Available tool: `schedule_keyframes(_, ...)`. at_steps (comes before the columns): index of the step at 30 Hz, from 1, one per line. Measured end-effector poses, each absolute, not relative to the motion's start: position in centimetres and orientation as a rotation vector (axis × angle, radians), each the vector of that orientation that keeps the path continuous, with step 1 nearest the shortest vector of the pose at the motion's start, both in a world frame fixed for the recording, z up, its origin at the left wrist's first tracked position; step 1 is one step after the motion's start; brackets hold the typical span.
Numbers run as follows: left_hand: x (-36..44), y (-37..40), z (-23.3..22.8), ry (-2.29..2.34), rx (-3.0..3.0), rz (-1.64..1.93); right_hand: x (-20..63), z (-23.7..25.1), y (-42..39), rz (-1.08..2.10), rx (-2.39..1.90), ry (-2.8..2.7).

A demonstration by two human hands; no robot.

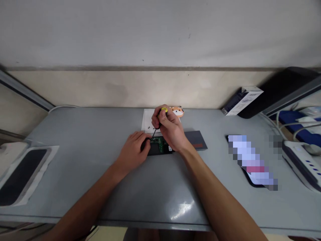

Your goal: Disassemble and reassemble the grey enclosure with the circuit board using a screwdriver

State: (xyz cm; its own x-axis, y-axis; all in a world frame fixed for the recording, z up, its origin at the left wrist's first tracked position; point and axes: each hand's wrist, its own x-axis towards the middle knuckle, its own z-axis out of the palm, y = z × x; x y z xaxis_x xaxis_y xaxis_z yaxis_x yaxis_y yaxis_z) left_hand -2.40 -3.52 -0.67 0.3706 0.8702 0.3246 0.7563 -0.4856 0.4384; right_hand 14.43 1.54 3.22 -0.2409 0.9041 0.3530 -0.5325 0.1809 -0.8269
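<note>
Gripping screwdriver [160, 117] in right hand [170, 130], left hand [134, 147] steadying circuit board [159, 146]

Near the middle of the table [75, 134]: a circuit board [158, 146], left hand [134, 147] on its left end, right hand [168, 129] above it gripping a screwdriver [159, 121]. Behind these, a sheet of paper [147, 121]; just right, a flat cover [197, 140]. Far right, a phone [252, 164] and power strip [302, 164]; behind them, a small box [242, 99].

Grey desk [75, 140] against a pale wall [160, 33], soft glare on its front edge.
</note>
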Motion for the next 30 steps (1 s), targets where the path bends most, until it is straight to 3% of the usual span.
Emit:
schedule_keyframes(9,-2.58,-3.35,-0.83,1.426,2.450,0.774,14.23,3.22,1.42,1.252,-0.615,-1.126)
schedule_keyframes(15,-2.63,-3.38,-0.68,1.416,2.455,0.788,14.19,3.46,1.55,1.417,-0.520,-0.995)
schedule_keyframes(24,-2.71,-3.34,-0.58,1.408,2.441,0.801,14.38,3.32,1.53,1.283,-0.600,-1.082)
schedule_keyframes(30,-2.76,-3.41,-0.46,1.406,2.444,0.809,14.72,3.61,1.59,1.413,-0.559,-1.000)
